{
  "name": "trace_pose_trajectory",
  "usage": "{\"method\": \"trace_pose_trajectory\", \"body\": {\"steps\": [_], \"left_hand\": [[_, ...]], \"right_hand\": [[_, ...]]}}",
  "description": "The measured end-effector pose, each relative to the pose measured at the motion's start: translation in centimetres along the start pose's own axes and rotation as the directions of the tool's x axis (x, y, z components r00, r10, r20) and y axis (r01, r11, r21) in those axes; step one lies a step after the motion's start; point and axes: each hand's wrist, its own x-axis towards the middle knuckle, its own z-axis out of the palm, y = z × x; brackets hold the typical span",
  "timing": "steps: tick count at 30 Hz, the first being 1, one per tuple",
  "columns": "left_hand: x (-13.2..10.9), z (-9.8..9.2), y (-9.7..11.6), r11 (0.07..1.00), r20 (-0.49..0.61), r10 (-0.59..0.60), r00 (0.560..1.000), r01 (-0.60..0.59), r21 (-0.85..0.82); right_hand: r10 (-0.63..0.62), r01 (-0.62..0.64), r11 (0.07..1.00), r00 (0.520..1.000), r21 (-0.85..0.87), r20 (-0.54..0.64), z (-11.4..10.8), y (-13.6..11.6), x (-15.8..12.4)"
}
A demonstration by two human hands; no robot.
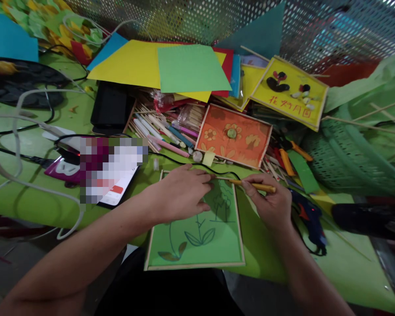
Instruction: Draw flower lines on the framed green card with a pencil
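Note:
A green picture board with a pale stick frame and dark line drawings of plants lies at the table's front edge. Across its upper part rests my left hand, palm down with fingers extended, hiding some of the drawing. My right hand grips a tool with a yellow-orange handle at the board's upper right corner. The tool's thin tip points left toward the fingers of my left hand, along the top edge of the frame.
A glue gun lies right of my right hand. Behind are an orange flower picture, pens and sticks, coloured paper and a green basket. At left are a lit phone, a power strip and cables.

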Motion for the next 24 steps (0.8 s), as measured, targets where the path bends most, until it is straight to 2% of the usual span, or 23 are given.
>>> {"method": "trace_pose_trajectory", "body": {"steps": [11, 24], "left_hand": [[-0.01, -0.26, 0.08, 1.000, 0.028, -0.011, 1.000, 0.012, -0.004], [-0.01, -0.22, 0.03, 1.000, 0.007, -0.006, 1.000, 0.006, -0.021]], "right_hand": [[0.008, -0.009, 1.000, 1.000, 0.015, 0.021, -0.06, -0.06, -0.05], [0.066, -0.067, 0.997, 0.998, 0.026, 0.010, -0.59, -0.32, -0.13]]}}
